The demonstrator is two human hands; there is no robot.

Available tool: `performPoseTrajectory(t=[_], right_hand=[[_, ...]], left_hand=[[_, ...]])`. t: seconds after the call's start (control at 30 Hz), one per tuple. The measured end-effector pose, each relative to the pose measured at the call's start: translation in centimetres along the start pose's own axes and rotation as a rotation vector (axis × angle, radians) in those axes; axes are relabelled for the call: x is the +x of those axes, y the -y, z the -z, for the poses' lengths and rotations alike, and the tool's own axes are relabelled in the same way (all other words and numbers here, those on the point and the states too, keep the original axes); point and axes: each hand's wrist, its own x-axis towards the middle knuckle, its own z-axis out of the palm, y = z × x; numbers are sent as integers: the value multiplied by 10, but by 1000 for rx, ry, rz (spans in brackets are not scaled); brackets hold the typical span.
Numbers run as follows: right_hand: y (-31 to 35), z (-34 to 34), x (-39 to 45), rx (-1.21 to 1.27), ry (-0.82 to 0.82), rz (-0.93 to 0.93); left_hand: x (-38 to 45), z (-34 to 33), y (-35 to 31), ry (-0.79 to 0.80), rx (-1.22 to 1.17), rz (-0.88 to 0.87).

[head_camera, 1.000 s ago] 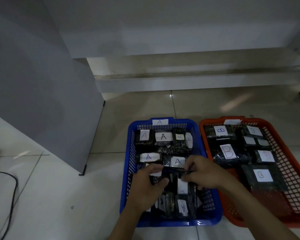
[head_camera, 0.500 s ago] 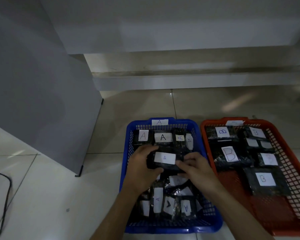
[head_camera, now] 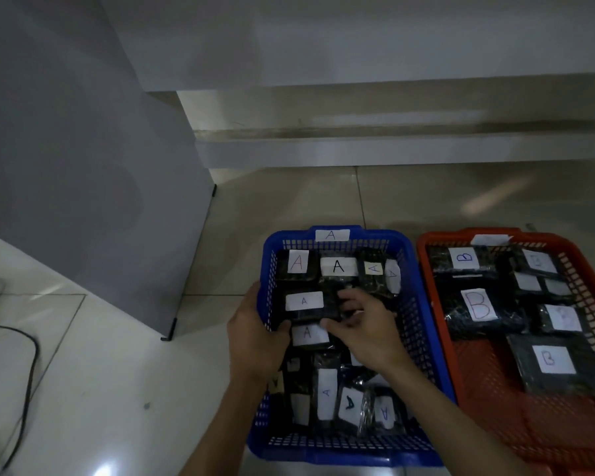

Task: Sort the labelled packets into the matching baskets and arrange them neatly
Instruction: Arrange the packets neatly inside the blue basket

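Note:
The blue basket carries an A tag and holds several black packets with white A labels. One A packet lies at the left of the second row. My right hand pinches its right end between thumb and fingers. My left hand straddles the basket's left wall, fingers outside and thumb inside by the packet's near left corner. To the right stands the orange basket, where several B packets fill the far half.
A grey panel stands on the floor left of the blue basket. A black cable curves along the left edge. A low step runs behind the baskets. The near half of the orange basket shows bare mesh.
The A packet held in both hands has moved left and down into the second row. My left hand has shifted off it to the basket's left wall.

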Motion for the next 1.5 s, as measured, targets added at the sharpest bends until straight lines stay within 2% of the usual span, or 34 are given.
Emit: performPoseTrajectory(t=[0.1,0.2,0.23,0.3,0.37,0.53,0.63,0.73,0.83,1.13,1.33,1.5], right_hand=[[1,-1,-1,-17,-32,-20],[3,-1,-10,-78,-42,-103],[3,-3,-14,-111,-37,-124],[3,-10,-22,-165,-4,-135],[5,-15,-28,-170,38,-150],[12,-13,-30,-87,113,-287],[18,-14,-30,-53,153,-283],[20,-6,-34,69,160,-356],[20,16,-45,140,96,-385],[15,57,-66,370,-65,-310],[14,63,-56,384,-76,-249],[28,61,-30,408,-55,-185]], left_hand=[[-1,0,1,9,-51,-29],[-1,-5,6,-2,69,-128],[0,-7,6,66,97,-211],[9,-11,3,321,164,-338],[24,-12,1,494,272,-387],[46,-9,5,620,440,-405],[44,-11,7,611,435,-422],[44,-12,8,585,419,-411],[39,-12,5,554,436,-406],[22,-14,8,397,376,-420],[17,-6,16,252,313,-417],[13,5,23,162,319,-321]])
